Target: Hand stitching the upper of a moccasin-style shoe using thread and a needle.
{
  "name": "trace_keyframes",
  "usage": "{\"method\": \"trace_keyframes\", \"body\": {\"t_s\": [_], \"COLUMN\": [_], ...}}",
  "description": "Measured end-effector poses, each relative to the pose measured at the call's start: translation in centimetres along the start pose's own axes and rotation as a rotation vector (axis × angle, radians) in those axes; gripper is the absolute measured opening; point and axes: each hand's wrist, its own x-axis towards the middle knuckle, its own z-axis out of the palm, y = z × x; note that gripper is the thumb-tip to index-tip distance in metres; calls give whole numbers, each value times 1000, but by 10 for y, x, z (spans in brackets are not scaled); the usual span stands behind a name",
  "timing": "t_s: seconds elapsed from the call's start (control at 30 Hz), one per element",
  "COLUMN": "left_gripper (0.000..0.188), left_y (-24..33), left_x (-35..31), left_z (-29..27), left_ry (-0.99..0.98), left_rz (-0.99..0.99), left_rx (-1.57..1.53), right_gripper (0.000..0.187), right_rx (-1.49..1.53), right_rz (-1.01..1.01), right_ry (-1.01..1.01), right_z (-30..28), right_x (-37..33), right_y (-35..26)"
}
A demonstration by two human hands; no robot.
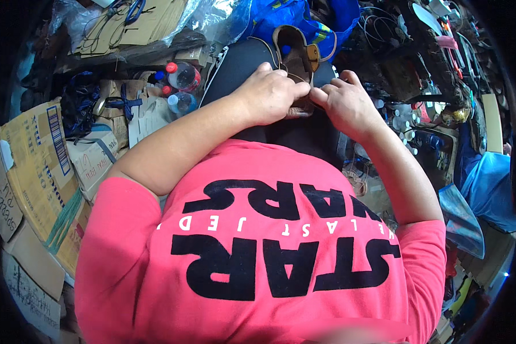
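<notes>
- On the lap, between the thighs in dark trousers [226, 77], we find the brown shoe [293, 54], its far end pointing away from the wearer and its near end partly behind the fingers.
- We judge the handwork on it to be under way: the upper holds its shape and a tan tab [313, 58] sits at its right edge, while a thin cord [295, 76] runs loose by the left hand [273, 96], so some fastening seems left; how much, we cannot tell.
- We see that hand reach in from the left, back upward, fingers curled over the shoe's left side.
- We see the right hand [348, 107] angled inward, its fingers bent and its thumb toward the left hand.
- Both hands' tips nearly meet over the shoe, but we cannot tell what either one pinches.
</notes>
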Motion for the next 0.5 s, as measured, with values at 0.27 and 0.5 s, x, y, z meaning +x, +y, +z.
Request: {"method": "trace_keyframes", "body": {"t_s": [0.27, 0.5], "left_gripper": [15, 9], "left_y": [-52, -53], "left_x": [-86, -97], "left_z": [-39, -101], "left_ry": [72, 391], "left_rz": [-129, -412], "left_rx": [143, -911], "right_gripper": [15, 14], "right_rx": [6, 1392], "right_rz": [170, 637], "right_ry": [39, 621], "right_z": [30, 29], "right_x": [-53, -87], "right_y": [42, 65]}}
